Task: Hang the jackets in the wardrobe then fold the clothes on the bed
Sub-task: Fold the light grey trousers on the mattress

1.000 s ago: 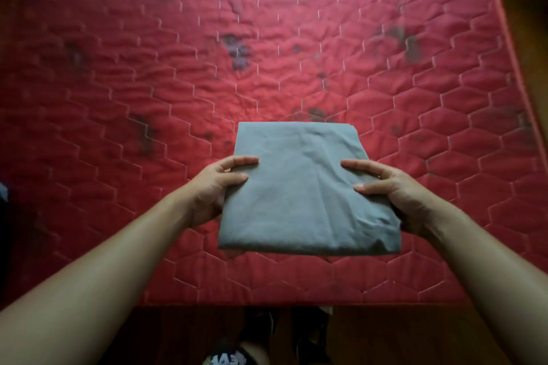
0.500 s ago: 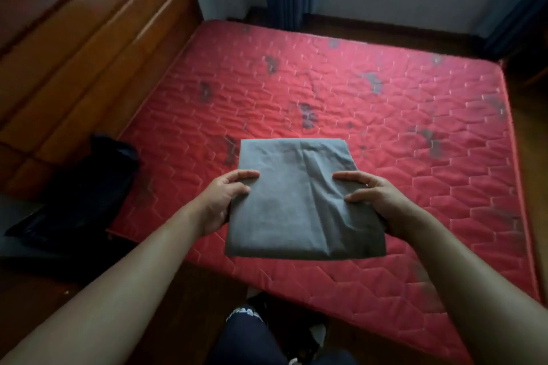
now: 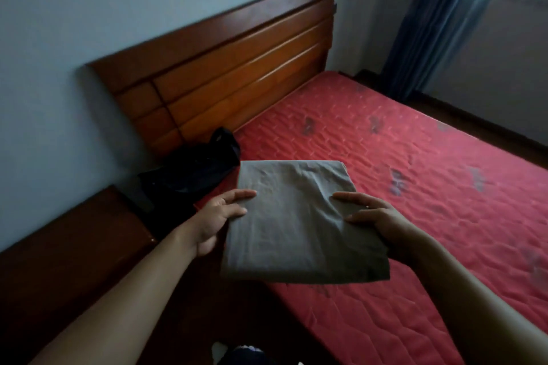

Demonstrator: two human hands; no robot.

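Your left hand [image 3: 218, 218] pinches the folded grey garment [image 3: 299, 222] at its nine o'clock edge, and your right hand [image 3: 382, 218] pinches the three o'clock edge. The garment hangs flat over the near edge of the red mattress [image 3: 415, 157]. A dark heap of clothes [image 3: 192, 172] lies at ten o'clock from it, by the headboard [image 3: 222, 68].

The grey garment [image 3: 296, 231], folded into a flat rectangle, is held above the red bed [image 3: 430, 201].
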